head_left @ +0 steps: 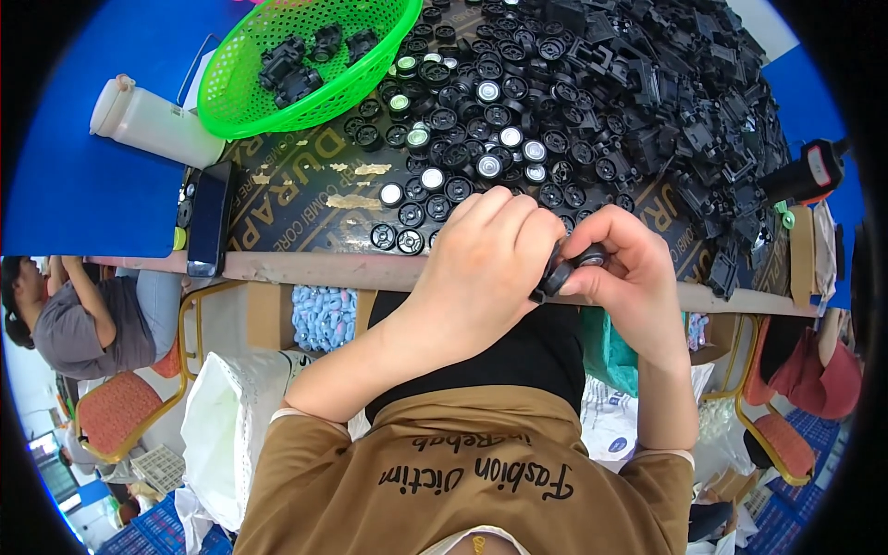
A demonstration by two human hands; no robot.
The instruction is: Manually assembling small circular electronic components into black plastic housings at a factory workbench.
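Observation:
At the near edge of the table, both my hands are closed around a small black toy car chassis [553, 281]. My left hand [490, 254] grips it with the fingers curled over, back of the hand up, so much of the part is hidden. From the right, my right hand [638, 268] pinches a black toy wheel [590, 256] between thumb and forefinger, against the chassis. Just beyond my hands lie many loose black wheels [442, 118], some with silvery or pale green hubs. A tall heap of black plastic chassis parts [647, 83] covers the table's far right.
A green mesh basket [342, 97] with several black wheeled chassis stands at the far left. Near it are a white bottle [157, 120] and a dark phone [211, 217]. A black tool [805, 174] lies at the right edge. Other people [88, 319] sit at both sides.

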